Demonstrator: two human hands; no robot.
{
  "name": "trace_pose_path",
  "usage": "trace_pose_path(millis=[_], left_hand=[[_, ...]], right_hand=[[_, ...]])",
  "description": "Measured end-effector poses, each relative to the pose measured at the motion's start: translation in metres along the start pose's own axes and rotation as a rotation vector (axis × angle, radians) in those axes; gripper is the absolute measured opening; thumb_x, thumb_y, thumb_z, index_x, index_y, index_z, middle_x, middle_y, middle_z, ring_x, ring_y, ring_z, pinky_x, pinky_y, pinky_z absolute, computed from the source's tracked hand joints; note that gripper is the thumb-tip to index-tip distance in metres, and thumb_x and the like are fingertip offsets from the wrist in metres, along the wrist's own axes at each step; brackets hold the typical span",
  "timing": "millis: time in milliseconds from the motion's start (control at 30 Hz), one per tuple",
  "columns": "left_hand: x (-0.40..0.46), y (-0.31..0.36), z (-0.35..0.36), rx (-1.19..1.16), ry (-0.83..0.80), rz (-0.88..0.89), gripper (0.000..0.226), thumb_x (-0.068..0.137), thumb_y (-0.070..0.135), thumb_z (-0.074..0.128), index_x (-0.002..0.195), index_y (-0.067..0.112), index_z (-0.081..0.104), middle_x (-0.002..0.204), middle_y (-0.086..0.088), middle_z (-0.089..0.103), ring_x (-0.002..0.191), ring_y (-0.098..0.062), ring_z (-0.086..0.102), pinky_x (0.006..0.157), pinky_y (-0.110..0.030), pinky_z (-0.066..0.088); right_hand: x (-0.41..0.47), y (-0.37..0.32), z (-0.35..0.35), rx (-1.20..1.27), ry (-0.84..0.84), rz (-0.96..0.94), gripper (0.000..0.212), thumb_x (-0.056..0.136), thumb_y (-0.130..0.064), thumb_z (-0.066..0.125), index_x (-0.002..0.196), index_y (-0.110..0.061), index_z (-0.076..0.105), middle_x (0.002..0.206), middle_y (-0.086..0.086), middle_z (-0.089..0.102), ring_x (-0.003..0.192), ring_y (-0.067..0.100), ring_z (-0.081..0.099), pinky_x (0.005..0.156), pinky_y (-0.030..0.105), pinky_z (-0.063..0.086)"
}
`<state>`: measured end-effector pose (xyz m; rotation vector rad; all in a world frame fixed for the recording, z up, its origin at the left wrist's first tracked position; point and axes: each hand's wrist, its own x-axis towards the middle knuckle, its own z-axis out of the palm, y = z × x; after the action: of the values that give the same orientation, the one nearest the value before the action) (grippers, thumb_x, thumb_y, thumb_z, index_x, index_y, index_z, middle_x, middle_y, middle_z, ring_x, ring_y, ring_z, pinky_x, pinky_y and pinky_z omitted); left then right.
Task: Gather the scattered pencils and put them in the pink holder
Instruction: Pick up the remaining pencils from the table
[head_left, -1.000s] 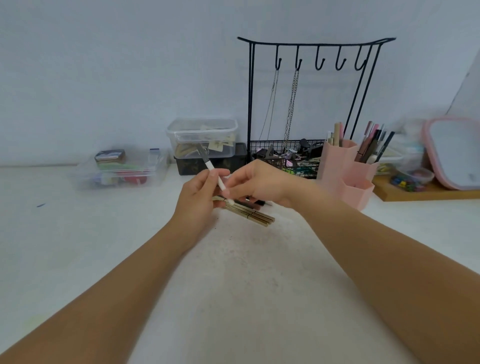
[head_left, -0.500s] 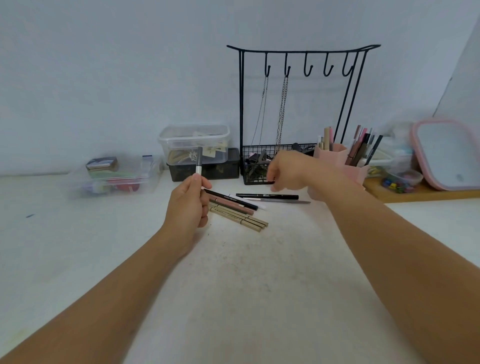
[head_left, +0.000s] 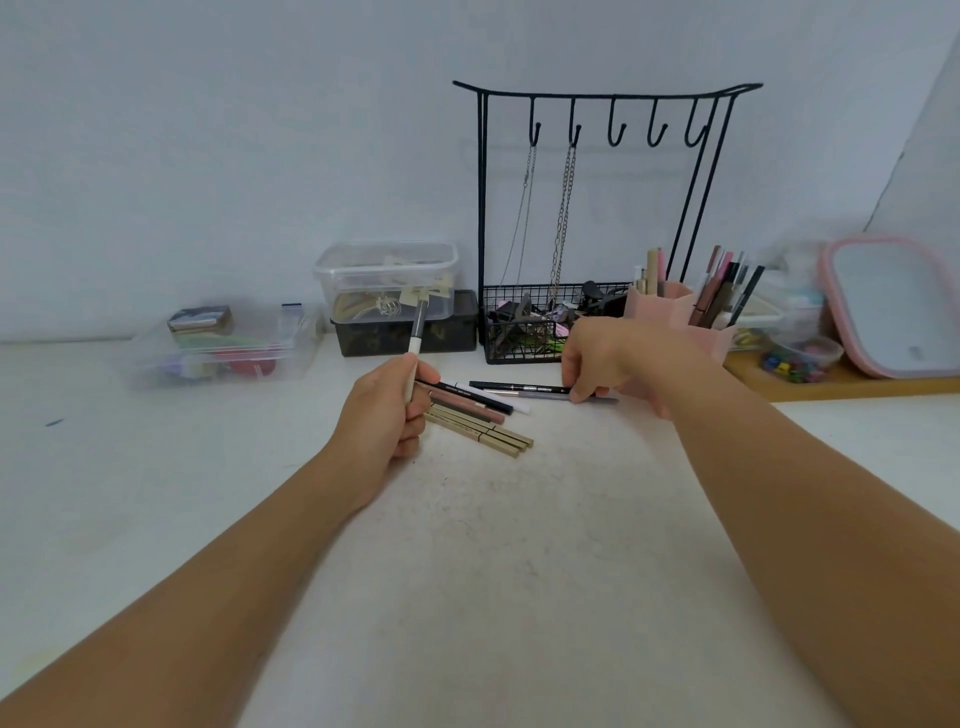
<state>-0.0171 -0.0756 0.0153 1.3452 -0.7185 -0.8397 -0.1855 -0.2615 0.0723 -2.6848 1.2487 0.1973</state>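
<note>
the pink holder (head_left: 675, 306) stands at the back right beside the black wire rack (head_left: 597, 218), already stocked with pencils; on the white table (head_left: 467, 571) the loose pencils (head_left: 483, 415) lie in a fan just in front of it, so i judge most gathering remains; the left hand (head_left: 387, 421) grips a grey-and-white pencil (head_left: 417, 335) upright; the right hand (head_left: 608, 358) pinches the end of a black pencil (head_left: 519, 387) lying flat; half a second ago that hand hovered above, empty.
</note>
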Motion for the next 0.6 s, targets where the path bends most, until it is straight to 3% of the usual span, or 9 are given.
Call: trace_pose_path(millis=[100, 167, 300, 433, 600], left_hand=[[0.000, 0.001, -0.001, -0.020, 0.001, -0.006, 0.024, 0.101, 0.022, 0.041, 0.088, 0.015, 0.060, 0.057, 0.003, 0.036, 0.045, -0.010, 0.025, 0.041, -0.022, 0.019], [0.001, 0.000, -0.001, -0.018, 0.001, -0.016, 0.028, 0.105, 0.027, 0.040, 0.089, 0.014, 0.060, 0.056, 0.004, 0.036, 0.046, -0.010, 0.024, 0.040, -0.022, 0.019], [0.003, 0.000, -0.001, -0.014, 0.006, -0.026, 0.034, 0.107, 0.038, 0.041, 0.091, 0.014, 0.060, 0.055, 0.005, 0.035, 0.047, -0.010, 0.024, 0.039, -0.023, 0.020], [0.004, 0.000, -0.002, -0.036, 0.009, -0.015, 0.027, 0.103, 0.038, 0.050, 0.092, 0.014, 0.058, 0.058, 0.004, 0.032, 0.048, -0.010, 0.023, 0.041, -0.024, 0.019], [0.004, -0.002, -0.003, -0.093, 0.004, 0.020, 0.024, 0.098, 0.038, 0.061, 0.098, 0.014, 0.057, 0.063, 0.003, 0.034, 0.052, -0.011, 0.025, 0.045, -0.026, 0.020]], right_hand=[[0.001, -0.004, 0.002, 0.007, -0.048, -0.007, 0.025, 0.084, -0.020, 0.080, 0.104, -0.007, 0.076, 0.095, 0.012, 0.077, 0.078, 0.021, 0.069, 0.083, 0.041, 0.062], [0.000, -0.005, 0.002, 0.034, -0.067, -0.010, 0.026, 0.083, -0.020, 0.081, 0.103, -0.004, 0.075, 0.086, 0.010, 0.075, 0.072, 0.020, 0.065, 0.079, 0.041, 0.063], [-0.006, -0.003, -0.004, 0.229, -0.068, -0.024, 0.018, 0.083, -0.015, 0.081, 0.097, -0.007, 0.073, 0.077, 0.002, 0.070, 0.064, 0.013, 0.066, 0.054, 0.021, 0.054], [-0.011, -0.011, -0.012, 0.500, -0.047, -0.116, 0.019, 0.087, -0.010, 0.077, 0.101, 0.001, 0.069, 0.079, 0.005, 0.073, 0.066, 0.012, 0.072, 0.064, 0.023, 0.059], [-0.024, -0.050, -0.008, 0.877, -0.185, -0.304, 0.012, 0.092, -0.007, 0.070, 0.100, 0.001, 0.064, 0.074, 0.004, 0.075, 0.085, 0.021, 0.077, 0.078, 0.026, 0.062]])
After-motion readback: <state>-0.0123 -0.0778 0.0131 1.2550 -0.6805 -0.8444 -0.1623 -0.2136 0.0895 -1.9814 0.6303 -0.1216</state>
